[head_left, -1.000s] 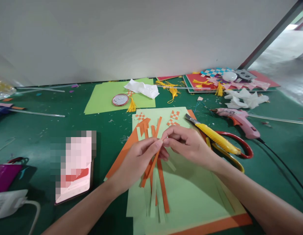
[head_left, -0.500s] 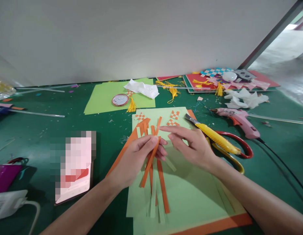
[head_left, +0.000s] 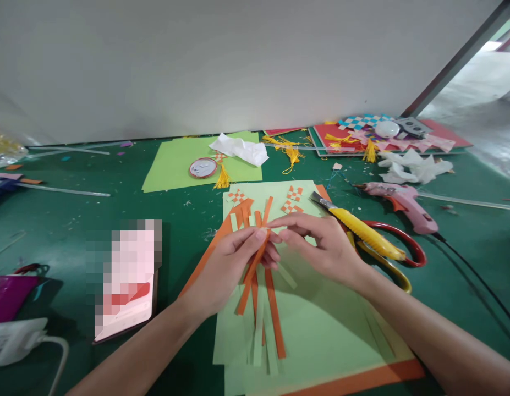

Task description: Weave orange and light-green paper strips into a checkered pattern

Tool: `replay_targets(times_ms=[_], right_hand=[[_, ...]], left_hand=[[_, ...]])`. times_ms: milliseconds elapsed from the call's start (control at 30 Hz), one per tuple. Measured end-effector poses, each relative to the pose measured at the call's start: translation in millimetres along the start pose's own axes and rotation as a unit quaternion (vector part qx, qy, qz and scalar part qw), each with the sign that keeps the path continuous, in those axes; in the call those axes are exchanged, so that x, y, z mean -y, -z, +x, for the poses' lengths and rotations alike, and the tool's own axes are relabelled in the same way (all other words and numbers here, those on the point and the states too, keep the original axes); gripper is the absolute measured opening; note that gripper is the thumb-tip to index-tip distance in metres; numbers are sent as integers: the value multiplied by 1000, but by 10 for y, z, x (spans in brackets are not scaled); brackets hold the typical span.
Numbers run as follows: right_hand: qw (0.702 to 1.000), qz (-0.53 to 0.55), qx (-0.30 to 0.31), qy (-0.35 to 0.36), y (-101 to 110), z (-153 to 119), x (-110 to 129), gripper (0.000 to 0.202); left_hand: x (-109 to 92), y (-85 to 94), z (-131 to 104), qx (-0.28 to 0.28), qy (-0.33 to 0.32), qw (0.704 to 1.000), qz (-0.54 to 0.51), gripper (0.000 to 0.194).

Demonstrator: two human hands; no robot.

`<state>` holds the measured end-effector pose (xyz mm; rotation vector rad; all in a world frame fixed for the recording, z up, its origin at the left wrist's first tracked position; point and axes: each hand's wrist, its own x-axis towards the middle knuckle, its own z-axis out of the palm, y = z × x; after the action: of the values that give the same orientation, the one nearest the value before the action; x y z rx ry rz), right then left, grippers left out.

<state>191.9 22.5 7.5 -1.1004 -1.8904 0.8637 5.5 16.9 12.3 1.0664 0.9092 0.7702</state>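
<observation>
since 0.5 s ago, right hand (head_left: 324, 247) closed back onto orange strip (head_left: 251, 270).

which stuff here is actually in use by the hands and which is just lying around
In use: left hand and right hand pinching orange and green paper strips, over the green sheet.

Lying about: yellow knife, scissors, pink glue gun, tissue, phone, tassels.

My left hand (head_left: 234, 258) pinches orange paper strips (head_left: 255, 269) above the light green sheet (head_left: 321, 324); my right hand (head_left: 321, 247) touches their top ends, the yellow knife (head_left: 362, 228) just beside it.
</observation>
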Motion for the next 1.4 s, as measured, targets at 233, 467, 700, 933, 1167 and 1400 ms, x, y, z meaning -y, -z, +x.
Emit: replay_targets(times_ms=[233, 467, 700, 933, 1167, 1400], right_hand=[[996, 49, 20, -72, 1, 10, 4, 18], [985, 128, -28, -112, 55, 45, 16, 14], [970, 163, -112, -142, 143, 85, 2, 12], [946, 216, -197, -142, 223, 129, -29, 12], [942, 218, -216, -138, 231, 137, -41, 12], [943, 212, -219, -135, 238, 149, -51, 10]], left_hand=[[-23, -15, -6, 19, -12, 996, 89, 35], [-50, -84, -20, 2, 0, 990, 143, 27], [-38, -85, -28, 3, 14, 985, 171, 28], [-18, -72, -43, 6, 5, 982, 191, 31], [-21, -79, -55, -24, 35, 977, 211, 36], [-37, -80, -59, -33, 12, 965, 261, 40]])
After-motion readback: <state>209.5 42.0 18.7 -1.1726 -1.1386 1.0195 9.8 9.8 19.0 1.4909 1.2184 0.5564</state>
